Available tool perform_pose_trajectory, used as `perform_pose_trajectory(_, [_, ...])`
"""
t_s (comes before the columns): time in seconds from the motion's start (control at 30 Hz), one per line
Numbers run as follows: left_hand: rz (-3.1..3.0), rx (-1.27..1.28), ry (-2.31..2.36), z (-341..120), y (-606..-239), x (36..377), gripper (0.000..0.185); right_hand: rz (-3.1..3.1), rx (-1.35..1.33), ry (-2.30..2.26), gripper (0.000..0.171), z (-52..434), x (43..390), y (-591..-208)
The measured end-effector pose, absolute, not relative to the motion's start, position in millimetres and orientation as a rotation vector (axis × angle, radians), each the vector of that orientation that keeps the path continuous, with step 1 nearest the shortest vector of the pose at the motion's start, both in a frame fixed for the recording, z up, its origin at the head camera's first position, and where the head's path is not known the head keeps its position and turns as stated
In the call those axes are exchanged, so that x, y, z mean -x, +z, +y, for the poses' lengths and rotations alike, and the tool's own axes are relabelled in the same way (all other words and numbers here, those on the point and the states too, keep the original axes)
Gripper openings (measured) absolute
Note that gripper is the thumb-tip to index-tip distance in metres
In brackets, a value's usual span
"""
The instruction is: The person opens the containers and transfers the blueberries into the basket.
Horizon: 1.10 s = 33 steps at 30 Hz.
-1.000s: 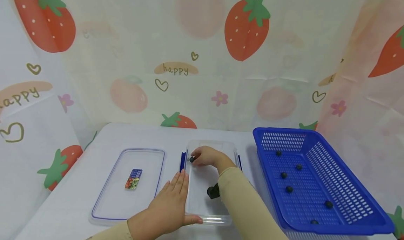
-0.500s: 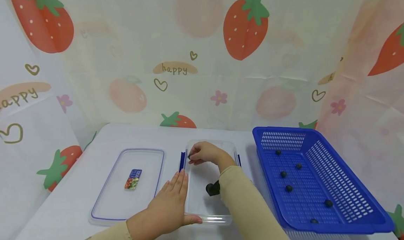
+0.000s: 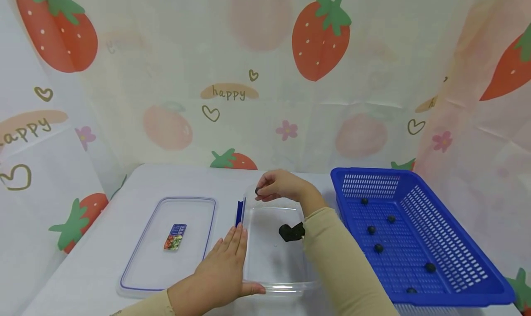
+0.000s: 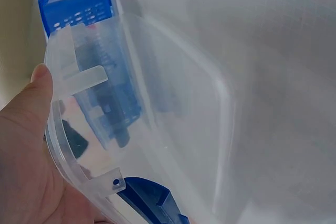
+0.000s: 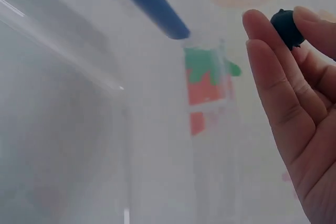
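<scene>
My right hand (image 3: 286,187) pinches a small dark blueberry (image 5: 287,27) between thumb and fingertips. It is above the far end of a clear plastic food container (image 3: 284,287). In the right wrist view, the berry's little crown shows. Straight fingers of my left hand (image 3: 220,267) lie along the container's left side, with the thumb at its near edge. A blue side clasp (image 3: 239,212) of the container sticks out beyond those fingertips. In the left wrist view, the left thumb touches the container's rim, and a blue clasp (image 4: 155,200) hangs unfastened.
A clear lid (image 3: 145,287) with a blue seal and a printed label (image 3: 175,237) lies left of the container. To the right stands a blue perforated basket (image 3: 464,301) with several blueberries (image 3: 379,248). Strawberry-print cloth (image 3: 307,99) hangs behind the white table.
My right hand has moved from inside the container up and slightly right toward its far end, with the blueberry in its fingertips. The left hand stays in place.
</scene>
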<state>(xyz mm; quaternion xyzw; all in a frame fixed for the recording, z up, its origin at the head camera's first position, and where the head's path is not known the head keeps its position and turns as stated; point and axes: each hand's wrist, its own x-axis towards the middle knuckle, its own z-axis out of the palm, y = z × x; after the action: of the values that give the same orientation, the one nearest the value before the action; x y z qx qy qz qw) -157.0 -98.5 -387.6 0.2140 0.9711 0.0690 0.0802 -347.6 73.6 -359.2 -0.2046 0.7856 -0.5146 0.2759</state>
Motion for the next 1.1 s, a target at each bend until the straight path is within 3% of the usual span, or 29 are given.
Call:
perform_pose_trajectory(0.6, [2.906, -0.648, 0.212, -100, -390, 157, 0.116, 2.178, 0.722, -1.472, 0.02, 157, 338, -299])
perform_pose_trajectory(1.1, [2.929, -0.678, 0.181, -101, -390, 157, 0.117, 2.185, 0.7, -1.649, 0.015, 252, 329, -286])
